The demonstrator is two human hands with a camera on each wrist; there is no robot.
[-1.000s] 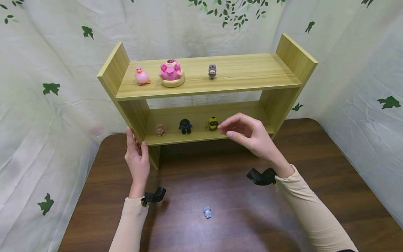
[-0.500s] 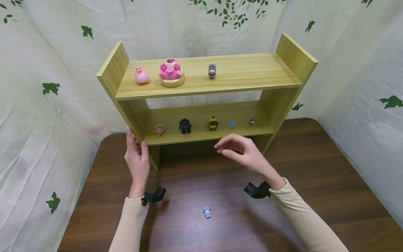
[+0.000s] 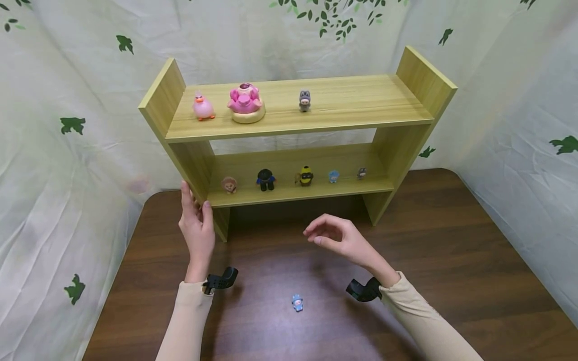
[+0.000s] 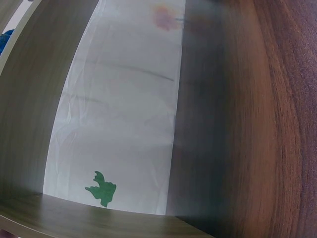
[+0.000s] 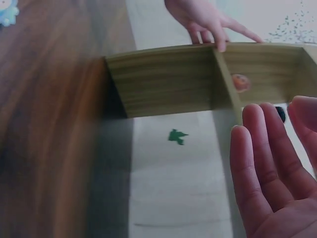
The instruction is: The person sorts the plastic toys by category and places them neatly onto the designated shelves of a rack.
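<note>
My left hand [image 3: 197, 233] rests against the left side panel of a two-tier wooden shelf [image 3: 293, 131], fingers along the outside and thumb at the front edge. In the right wrist view that left hand [image 5: 203, 20] touches the panel too. Loosely bent and holding nothing, my right hand [image 3: 336, 238] hovers above the table in front of the shelf. Below and left of it, a small blue figurine [image 3: 297, 303] lies on the table. The lower tier bears a brown figurine [image 3: 229, 185], a black one [image 3: 266, 179], a yellow one [image 3: 306, 176], a light-blue one [image 3: 333, 176] and a small grey one [image 3: 362, 173].
On the upper tier stand a pink duck [image 3: 203, 107], a pink bear figurine [image 3: 245, 104] and a grey figurine [image 3: 304, 101]. The dark wooden table [image 3: 451, 240] carries the shelf. A pale leaf-printed curtain [image 3: 510, 115] hangs behind and at both sides.
My right hand has drawn back from the lower tier, down toward the table, uncovering the light-blue and small grey figurines. The left hand stays against the shelf.
</note>
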